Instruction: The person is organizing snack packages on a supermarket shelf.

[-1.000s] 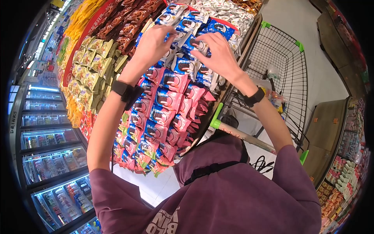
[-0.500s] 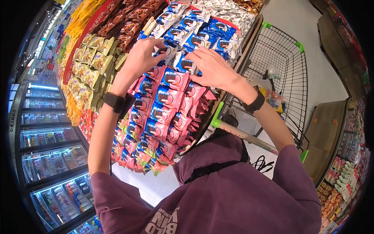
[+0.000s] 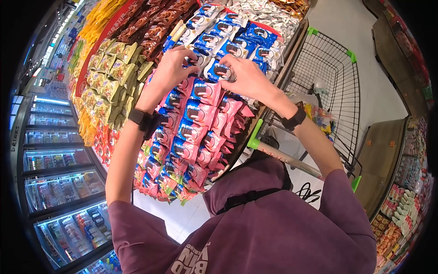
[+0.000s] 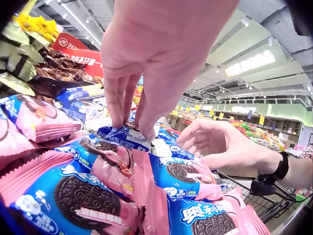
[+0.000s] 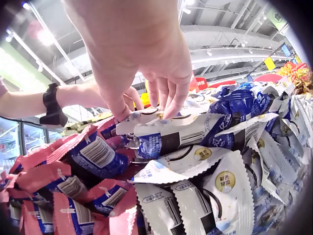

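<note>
Rows of blue-and-white cookie packets (image 3: 218, 71) lie above pink-and-blue packets (image 3: 193, 114) in the head view. The left hand (image 3: 169, 72) has thumb and fingers bent around a blue-and-white packet (image 4: 122, 137) at the border between the two kinds; the left wrist view shows its fingertips on the wrapper. Just to its right, the right hand (image 3: 250, 80) pinches a white-and-blue packet (image 5: 171, 134) by its upper edge, thumb on one side and fingers on the other. Fingertips partly cover both packets.
Brown packets (image 3: 157, 32) and green packets (image 3: 109, 68) fill the display to the left. A wire shopping cart (image 3: 335, 59) holding some goods stands at the right. Lit drink fridges (image 3: 59, 157) line the far left, wooden shelving (image 3: 381, 150) the right.
Both hands have come down from the upper blue-and-white packets toward the pink ones. The right hand's fingers have closed in around a packet, and more blue-and-white packets show above the hands.
</note>
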Action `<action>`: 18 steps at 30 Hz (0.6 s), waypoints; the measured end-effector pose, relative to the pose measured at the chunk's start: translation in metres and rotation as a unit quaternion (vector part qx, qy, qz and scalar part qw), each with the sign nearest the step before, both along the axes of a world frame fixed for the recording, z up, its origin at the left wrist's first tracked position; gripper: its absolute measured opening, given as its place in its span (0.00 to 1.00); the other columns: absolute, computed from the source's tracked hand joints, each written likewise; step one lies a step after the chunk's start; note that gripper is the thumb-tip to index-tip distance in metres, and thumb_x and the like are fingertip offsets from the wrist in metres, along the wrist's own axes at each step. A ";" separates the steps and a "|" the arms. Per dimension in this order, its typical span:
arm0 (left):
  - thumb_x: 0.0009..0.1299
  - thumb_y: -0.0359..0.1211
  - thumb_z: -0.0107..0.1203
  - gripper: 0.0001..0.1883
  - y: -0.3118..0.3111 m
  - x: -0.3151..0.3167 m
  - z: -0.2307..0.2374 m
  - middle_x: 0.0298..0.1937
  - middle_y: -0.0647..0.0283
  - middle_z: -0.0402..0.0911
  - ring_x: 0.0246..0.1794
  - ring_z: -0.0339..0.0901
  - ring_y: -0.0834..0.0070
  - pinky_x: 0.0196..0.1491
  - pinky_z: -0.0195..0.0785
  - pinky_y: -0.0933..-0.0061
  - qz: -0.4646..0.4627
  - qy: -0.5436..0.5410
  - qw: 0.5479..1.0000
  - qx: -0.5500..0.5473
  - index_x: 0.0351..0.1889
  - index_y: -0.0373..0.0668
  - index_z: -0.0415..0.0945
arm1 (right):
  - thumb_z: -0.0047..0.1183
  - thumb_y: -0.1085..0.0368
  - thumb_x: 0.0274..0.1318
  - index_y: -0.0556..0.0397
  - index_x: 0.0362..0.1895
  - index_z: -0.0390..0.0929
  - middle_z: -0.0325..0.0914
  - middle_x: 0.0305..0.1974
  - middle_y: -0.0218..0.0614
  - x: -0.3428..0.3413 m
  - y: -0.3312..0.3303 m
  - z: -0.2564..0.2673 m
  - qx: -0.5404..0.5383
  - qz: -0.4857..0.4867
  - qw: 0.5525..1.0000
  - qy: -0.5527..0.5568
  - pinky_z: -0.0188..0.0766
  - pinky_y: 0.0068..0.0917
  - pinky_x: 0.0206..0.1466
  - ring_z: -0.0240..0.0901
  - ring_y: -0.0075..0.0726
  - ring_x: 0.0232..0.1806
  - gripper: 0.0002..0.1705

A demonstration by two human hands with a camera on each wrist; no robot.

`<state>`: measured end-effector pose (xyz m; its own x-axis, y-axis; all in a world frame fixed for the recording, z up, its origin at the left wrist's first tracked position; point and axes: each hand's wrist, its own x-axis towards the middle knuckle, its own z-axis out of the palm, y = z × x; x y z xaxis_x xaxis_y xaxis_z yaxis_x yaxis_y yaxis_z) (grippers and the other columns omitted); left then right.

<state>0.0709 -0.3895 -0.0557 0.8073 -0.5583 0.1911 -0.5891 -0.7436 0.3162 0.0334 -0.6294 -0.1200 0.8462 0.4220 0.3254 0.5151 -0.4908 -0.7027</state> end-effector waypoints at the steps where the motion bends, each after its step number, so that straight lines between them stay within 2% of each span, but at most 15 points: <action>1: 0.59 0.32 0.68 0.14 0.001 -0.001 0.000 0.39 0.57 0.81 0.29 0.80 0.66 0.34 0.75 0.70 0.000 -0.001 1.000 -0.003 0.40 0.35 0.82 | 0.64 0.58 0.48 0.57 0.49 0.73 0.80 0.41 0.47 0.001 -0.002 0.000 0.007 0.000 1.000 0.015 0.76 0.37 0.44 0.78 0.47 0.39 0.26; 4: 0.62 0.33 0.67 0.12 0.002 -0.001 -0.004 0.39 0.56 0.81 0.30 0.80 0.67 0.34 0.75 0.70 -0.003 -0.011 1.000 -0.009 0.40 0.35 0.82 | 0.66 0.56 0.48 0.56 0.50 0.75 0.81 0.41 0.42 0.003 -0.010 0.007 0.082 -0.013 0.993 0.078 0.77 0.31 0.43 0.79 0.37 0.38 0.27; 5: 0.63 0.33 0.66 0.12 0.003 0.001 -0.006 0.39 0.56 0.81 0.30 0.80 0.67 0.35 0.75 0.71 -0.005 -0.019 1.000 -0.009 0.41 0.36 0.82 | 0.68 0.54 0.48 0.56 0.51 0.76 0.81 0.43 0.37 0.004 -0.013 0.011 0.078 -0.028 0.992 0.096 0.77 0.27 0.43 0.78 0.30 0.39 0.29; 8: 0.68 0.36 0.62 0.13 -0.005 -0.002 -0.001 0.37 0.58 0.83 0.32 0.81 0.71 0.35 0.74 0.73 0.033 -0.028 0.998 -0.044 0.42 0.36 0.82 | 0.65 0.56 0.47 0.59 0.49 0.75 0.81 0.41 0.44 0.004 -0.019 0.019 0.136 -0.032 0.990 0.029 0.77 0.30 0.41 0.79 0.38 0.39 0.28; 9: 0.70 0.38 0.60 0.13 -0.010 -0.005 0.003 0.36 0.59 0.84 0.32 0.81 0.72 0.34 0.73 0.74 0.053 -0.028 0.996 -0.061 0.43 0.36 0.82 | 0.65 0.56 0.47 0.57 0.51 0.74 0.80 0.43 0.41 0.003 -0.021 0.023 0.120 -0.021 0.992 0.021 0.76 0.32 0.45 0.77 0.38 0.44 0.28; 12: 0.74 0.42 0.56 0.17 -0.030 -0.009 0.011 0.34 0.63 0.84 0.34 0.80 0.80 0.35 0.71 0.78 0.155 0.187 0.949 -0.201 0.45 0.36 0.81 | 0.67 0.57 0.48 0.51 0.53 0.76 0.79 0.46 0.35 0.000 -0.017 0.025 0.076 -0.039 0.992 -0.094 0.76 0.28 0.45 0.78 0.33 0.43 0.28; 13: 0.75 0.44 0.54 0.18 -0.033 -0.011 0.012 0.32 0.69 0.81 0.33 0.77 0.85 0.35 0.70 0.80 0.127 0.243 0.930 -0.245 0.43 0.36 0.81 | 0.67 0.58 0.48 0.51 0.54 0.76 0.79 0.48 0.36 -0.002 -0.016 0.026 0.076 -0.039 0.992 -0.096 0.76 0.28 0.45 0.78 0.34 0.43 0.28; 16: 0.75 0.44 0.55 0.16 -0.037 -0.015 0.010 0.30 0.72 0.77 0.31 0.75 0.86 0.37 0.70 0.81 0.120 0.333 0.887 -0.297 0.38 0.39 0.79 | 0.67 0.58 0.48 0.51 0.54 0.75 0.77 0.49 0.38 -0.006 -0.013 0.028 0.096 -0.033 0.990 -0.097 0.75 0.30 0.47 0.76 0.37 0.46 0.28; 18: 0.75 0.42 0.56 0.14 -0.037 -0.015 0.006 0.29 0.75 0.74 0.31 0.73 0.87 0.38 0.69 0.81 0.141 0.341 0.874 -0.317 0.37 0.41 0.78 | 0.67 0.56 0.49 0.54 0.54 0.73 0.77 0.47 0.41 -0.007 -0.013 0.027 0.137 -0.021 0.986 -0.088 0.74 0.34 0.51 0.74 0.40 0.48 0.30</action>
